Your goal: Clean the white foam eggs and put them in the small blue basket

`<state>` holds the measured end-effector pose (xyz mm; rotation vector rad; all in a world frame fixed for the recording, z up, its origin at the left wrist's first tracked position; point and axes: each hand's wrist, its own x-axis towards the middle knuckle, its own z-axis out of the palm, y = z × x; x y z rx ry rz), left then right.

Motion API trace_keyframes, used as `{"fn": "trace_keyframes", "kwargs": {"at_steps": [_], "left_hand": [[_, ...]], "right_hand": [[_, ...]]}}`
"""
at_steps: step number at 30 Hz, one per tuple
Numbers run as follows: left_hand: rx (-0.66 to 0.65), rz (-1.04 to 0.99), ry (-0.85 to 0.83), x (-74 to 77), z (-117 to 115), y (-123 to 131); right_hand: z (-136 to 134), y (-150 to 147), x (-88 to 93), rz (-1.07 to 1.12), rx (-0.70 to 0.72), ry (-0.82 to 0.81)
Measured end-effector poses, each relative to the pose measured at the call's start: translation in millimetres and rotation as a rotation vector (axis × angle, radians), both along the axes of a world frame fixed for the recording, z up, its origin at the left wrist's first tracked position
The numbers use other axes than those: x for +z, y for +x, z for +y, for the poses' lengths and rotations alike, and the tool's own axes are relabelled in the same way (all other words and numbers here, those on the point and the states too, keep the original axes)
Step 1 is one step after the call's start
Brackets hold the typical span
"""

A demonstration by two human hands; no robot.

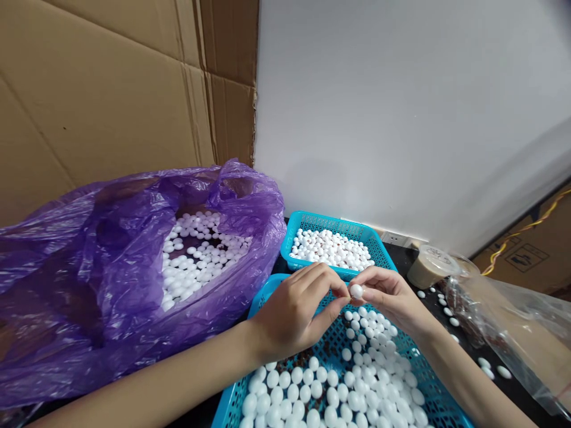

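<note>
Between the thumb and fingers of my right hand (386, 291) is a small glossy white ball (356, 291). My left hand (301, 306) is closed in a pinch right beside that ball. At its fingertips a tiny brownish bit shows, too small to name. Both hands are over the near blue plastic basket (229, 404), which holds many loose white balls (379, 380) and scattered brown bits (301, 361). Just beyond my hands, a second blue basket (384, 257) contains a heap of smaller-looking white pieces (330, 248), with brown specks among them.
On the left, an open purple plastic bag (129, 333) holds more white balls (191, 267). A lidded cup (430, 267), a clear plastic bag (513, 333) and stray white balls (504, 373) lie on the dark table at right. Cardboard (111, 89) and a white wall (379, 107) stand behind.
</note>
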<state>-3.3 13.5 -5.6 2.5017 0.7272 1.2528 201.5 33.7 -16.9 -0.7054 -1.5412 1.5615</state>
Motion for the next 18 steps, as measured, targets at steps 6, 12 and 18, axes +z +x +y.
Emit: {"fn": "trace_keyframes", "kwargs": {"at_steps": [6, 12, 18], "left_hand": [[0.008, 0.006, 0.016, 0.6, -0.6, -0.1], [0.004, 0.009, 0.025, 0.5, -0.2, -0.3], [0.003, 0.002, 0.020, -0.7, 0.4, 0.0]], "right_hand": [[0.1, 0.4, -1.5, -0.017, -0.021, -0.032], [0.1, 0.9, -3.5, -0.039, -0.046, -0.055], [-0.9, 0.6, -4.2, -0.006, -0.006, -0.060]]}}
